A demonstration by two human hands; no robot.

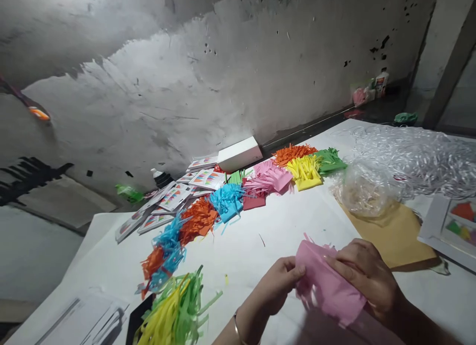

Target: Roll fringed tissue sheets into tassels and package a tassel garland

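Note:
A pink sheet of fringed paper [323, 283] is held between both hands low in the head view, just above the white table [260, 236]. My left hand [273, 285] pinches its left edge with thumb and fingers. On the sheet's right side, my right hand [366, 275] grips it with the fingers curled over the top. The cut fringe hangs down below the fingers.
Fringed paper bundles in orange, blue, pink, yellow and green [226, 201] run across the table. A yellow-green bundle [174, 310] lies near left. Printed cards [174, 199], a white box [240, 154], a clear bag of sticks [362, 189], a brown envelope [394, 233] and shredded white plastic [416, 156] surround them.

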